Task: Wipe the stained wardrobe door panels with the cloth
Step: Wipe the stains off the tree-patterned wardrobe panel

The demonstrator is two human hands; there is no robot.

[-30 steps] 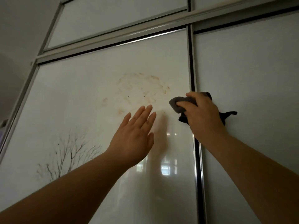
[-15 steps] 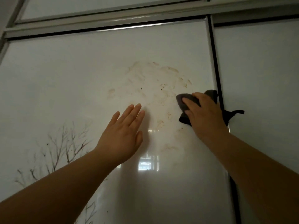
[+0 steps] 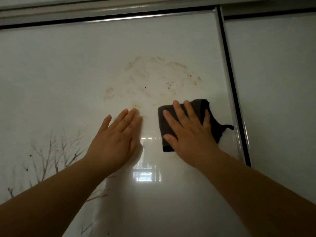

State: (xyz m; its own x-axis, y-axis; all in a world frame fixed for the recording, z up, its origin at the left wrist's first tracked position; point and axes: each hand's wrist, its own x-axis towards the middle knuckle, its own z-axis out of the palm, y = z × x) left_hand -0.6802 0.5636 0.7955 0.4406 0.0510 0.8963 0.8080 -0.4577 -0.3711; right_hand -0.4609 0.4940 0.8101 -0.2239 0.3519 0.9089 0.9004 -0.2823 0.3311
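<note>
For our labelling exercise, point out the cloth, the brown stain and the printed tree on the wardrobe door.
cloth (image 3: 162, 127): head view, its bare left edge.
brown stain (image 3: 153, 79): head view, middle of the smeared patch.
printed tree (image 3: 46, 161): head view, its main branches.

Dark grey cloth (image 3: 166, 124), flat against the glossy white door panel (image 3: 68, 74) under the right hand (image 3: 189, 132); brown smeared stain (image 3: 153, 79) just above it and the left hand (image 3: 116, 142).
</note>
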